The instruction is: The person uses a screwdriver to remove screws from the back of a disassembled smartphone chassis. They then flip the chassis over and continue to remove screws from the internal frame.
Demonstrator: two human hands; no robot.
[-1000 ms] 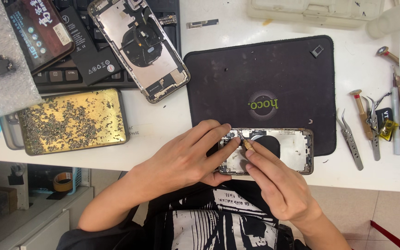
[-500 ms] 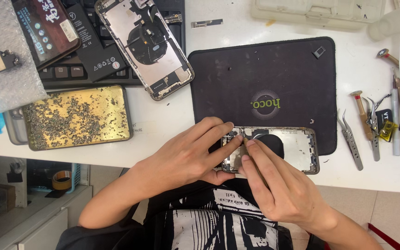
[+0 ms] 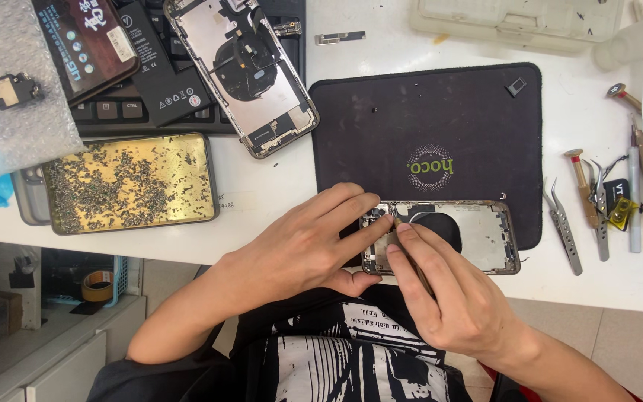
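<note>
In the head view, I saw the left hand (image 3: pixel 303 246) spread over the end of the opened phone housing (image 3: pixel 452 237), fingers pressing it onto the black mat (image 3: pixel 440 126) at the table's near edge. The right hand (image 3: pixel 448 305) pinched a thin tool (image 3: pixel 398 223), tip at the housing's corner. Good practice here, as I judged it: brace the frame firmly and apply light pressure. Tweezers (image 3: pixel 563 234) lay nearby.

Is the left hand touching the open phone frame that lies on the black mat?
Touching. The head view shows the left hand lying on the phone frame's left end, fingers over its edge.
</note>
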